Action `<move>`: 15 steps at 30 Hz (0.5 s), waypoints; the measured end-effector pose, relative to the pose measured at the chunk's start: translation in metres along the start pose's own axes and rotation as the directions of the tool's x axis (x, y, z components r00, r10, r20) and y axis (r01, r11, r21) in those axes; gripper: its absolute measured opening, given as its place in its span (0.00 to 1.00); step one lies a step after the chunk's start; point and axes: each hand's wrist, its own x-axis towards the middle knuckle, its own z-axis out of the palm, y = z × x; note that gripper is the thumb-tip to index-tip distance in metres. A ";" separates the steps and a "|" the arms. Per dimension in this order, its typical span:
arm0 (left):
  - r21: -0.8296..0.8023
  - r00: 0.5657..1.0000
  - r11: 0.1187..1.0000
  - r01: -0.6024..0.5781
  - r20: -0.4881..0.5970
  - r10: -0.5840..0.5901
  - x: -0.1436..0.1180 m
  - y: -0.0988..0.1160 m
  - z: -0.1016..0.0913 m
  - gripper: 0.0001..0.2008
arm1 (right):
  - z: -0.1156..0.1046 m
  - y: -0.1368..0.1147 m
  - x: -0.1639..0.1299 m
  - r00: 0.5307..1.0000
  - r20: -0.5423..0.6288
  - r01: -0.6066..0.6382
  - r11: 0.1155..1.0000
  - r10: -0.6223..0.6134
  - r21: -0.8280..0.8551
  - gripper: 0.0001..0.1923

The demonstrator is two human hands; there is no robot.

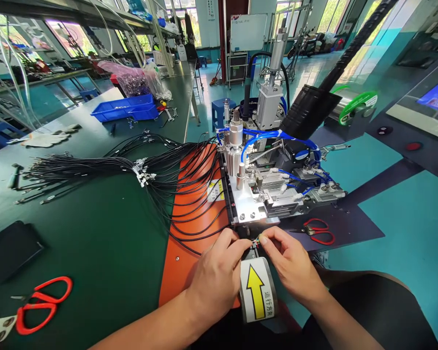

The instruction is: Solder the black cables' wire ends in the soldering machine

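My left hand [221, 265] is closed at the front of the machine, thumb and index finger pinching the end of a black cable beside a small dark fixture [253, 253]. Thin coloured wires [256, 240] fan out between my two hands. From the other side my right hand [290, 260] pinches the tips of these wires. Just below the fixture is a white plate with a yellow arrow [256, 291]. Beyond my hands stands the metal machine [266, 180] with cylinders and blue air tubes.
Black cables [197, 194] run across the orange board [188, 228] to a bundle on the green table [105, 253]. Red-handled scissors [45, 301] lie front left, red-handled snips [317, 231] right. A blue tray [126, 108] stands behind; a black lamp [308, 112] overhangs the machine.
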 end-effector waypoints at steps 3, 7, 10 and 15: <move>-0.002 1.000 1.000 -0.001 -0.004 0.001 0.000 0.000 0.000 0.16 | 0.000 0.000 -0.002 1.000 -0.007 -0.009 1.000 0.009 0.000 0.16; -0.002 1.000 1.000 -0.009 -0.007 0.009 0.001 0.000 0.001 0.16 | 0.001 0.000 -0.004 1.000 -0.010 -0.026 1.000 0.026 0.009 0.16; -0.002 1.000 1.000 -0.011 -0.005 0.011 0.001 -0.001 0.001 0.16 | 0.000 -0.001 -0.005 1.000 -0.017 -0.025 1.000 0.025 0.004 0.16; -0.001 1.000 1.000 -0.013 -0.012 0.013 0.001 0.000 0.001 0.16 | 0.001 0.000 -0.003 1.000 -0.027 -0.010 1.000 0.010 -0.007 0.15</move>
